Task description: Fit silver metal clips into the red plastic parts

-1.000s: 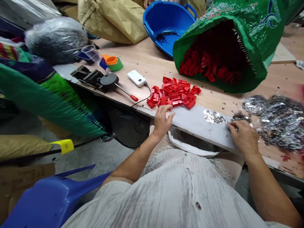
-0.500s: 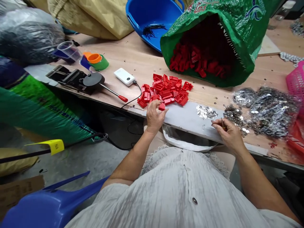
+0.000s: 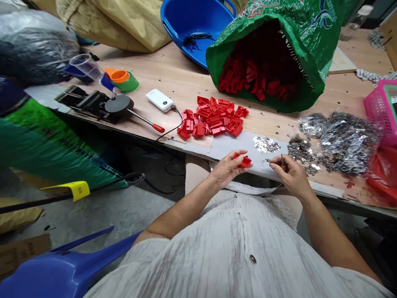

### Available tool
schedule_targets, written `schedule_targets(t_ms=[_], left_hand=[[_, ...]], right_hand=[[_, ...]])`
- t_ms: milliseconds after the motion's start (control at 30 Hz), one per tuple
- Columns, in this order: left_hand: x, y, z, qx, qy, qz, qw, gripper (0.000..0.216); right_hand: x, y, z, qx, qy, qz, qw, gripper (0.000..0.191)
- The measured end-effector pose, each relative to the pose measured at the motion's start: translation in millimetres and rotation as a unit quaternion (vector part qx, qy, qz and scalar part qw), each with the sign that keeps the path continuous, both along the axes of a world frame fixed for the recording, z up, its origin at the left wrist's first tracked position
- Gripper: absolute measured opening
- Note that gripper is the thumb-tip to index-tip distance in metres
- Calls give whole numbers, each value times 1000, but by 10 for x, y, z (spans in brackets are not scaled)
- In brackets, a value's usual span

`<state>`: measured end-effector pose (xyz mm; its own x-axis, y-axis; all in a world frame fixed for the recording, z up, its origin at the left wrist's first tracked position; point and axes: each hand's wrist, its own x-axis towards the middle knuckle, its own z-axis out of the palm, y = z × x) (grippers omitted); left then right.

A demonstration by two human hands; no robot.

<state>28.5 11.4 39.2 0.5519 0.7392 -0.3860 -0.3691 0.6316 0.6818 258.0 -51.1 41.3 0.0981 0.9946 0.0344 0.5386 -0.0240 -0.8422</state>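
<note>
My left hand [image 3: 228,169] has its fingers closed round a small red plastic part [image 3: 245,162], held just above the front edge of the table. Close by on the right, my right hand [image 3: 291,176] is curled around a thin dark pointed tool with a yellowish part [image 3: 283,162]; its exact kind is unclear. A tiny metal piece [image 3: 268,160] shows at the thumb and fingertip of that hand. Beyond both hands lie a pile of red plastic parts [image 3: 214,118] and a patch of flat shiny metal pieces [image 3: 266,144] on a grey sheet [image 3: 228,145].
A green sack [image 3: 310,45] of red parts leans open behind the pile. Darker metal pieces [image 3: 299,147] and a clear plastic bag of metal pieces [image 3: 350,140] lie rightward. On the left are a white power bank [image 3: 159,100] with a cable and a lever device [image 3: 119,105].
My left hand has moved right and nearer to me, carrying the red plastic part from the pile's edge toward my right hand. The right hand stays near the metal pieces.
</note>
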Motion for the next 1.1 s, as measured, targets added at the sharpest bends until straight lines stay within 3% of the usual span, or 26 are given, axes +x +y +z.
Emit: schedule_targets(t_ms=[133, 200, 267, 367, 433, 533, 633, 733, 1100], left_hand=[[68, -51, -73, 5, -24, -18, 1000, 52], [98, -86, -118, 76, 24, -8, 997, 49], [116, -122, -150, 201, 113, 1, 973, 42], [111, -168, -157, 413, 259, 9, 873, 33], [99, -189, -145, 513, 314, 15, 799, 30], [89, -211, -129, 592, 353, 18, 724, 27], [93, -235, -120, 629, 378, 9, 679, 28], [100, -262, -104, 644, 387, -9, 660, 31], [132, -304, -100, 641, 400, 10, 654, 30]], right_hand=[[-73, -65, 91, 16, 9, 15, 1000, 16], [-120, -95, 143, 27, -6, 21, 999, 15], [-161, -119, 184, 43, -33, 23, 998, 14], [-198, -139, 205, 67, -75, 31, 994, 10], [-206, -143, 193, 82, -100, 46, 991, 8], [-211, -142, 161, 95, -126, 77, 984, 9], [-227, -136, 138, 106, -135, 97, 980, 11], [-250, -129, 133, 109, -138, 109, 978, 13], [-262, -126, 101, 129, -133, 116, 976, 16]])
